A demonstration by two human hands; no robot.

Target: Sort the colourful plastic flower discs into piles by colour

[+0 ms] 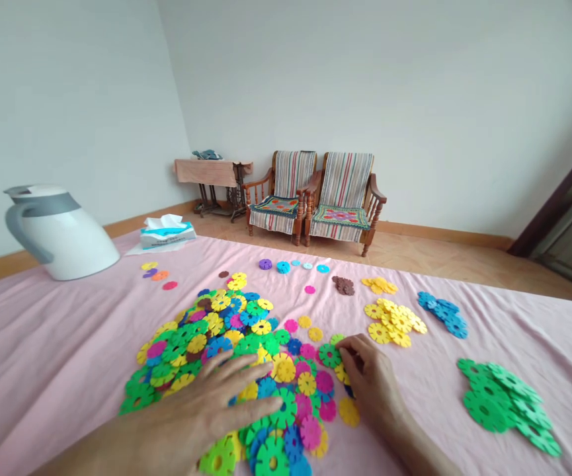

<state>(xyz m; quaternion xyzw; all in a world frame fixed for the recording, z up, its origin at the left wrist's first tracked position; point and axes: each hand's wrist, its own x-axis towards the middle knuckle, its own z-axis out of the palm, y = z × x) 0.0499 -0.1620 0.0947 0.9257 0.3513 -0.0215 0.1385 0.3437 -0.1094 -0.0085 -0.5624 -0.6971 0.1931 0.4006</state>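
Note:
A large mixed heap of notched plastic building discs (pixel 195 343) in green, yellow, blue and pink lies on the pink cloth. My left hand (pixel 226 390) rests over the heap with its fingers spread, holding nothing I can see. At the heap's right edge, my right hand (pixel 369 370) has its fingers curled and bent together. Its fingertips touch the area beside a green disc (pixel 329 355); whether a disc is pinched there is hidden. Sorted by colour on the right are a yellow pile (pixel 395 321), a blue pile (pixel 443 313) and a green pile (pixel 506 403).
A white and grey jug (pixel 67 231) and a tissue box (pixel 166 233) stand at the back left. Small brown discs (pixel 344 285) and a purple disc (pixel 265 264) lie toward the far edge. Two wooden armchairs (pixel 340 192) and a cloth-covered sewing table (pixel 209 172) stand beyond.

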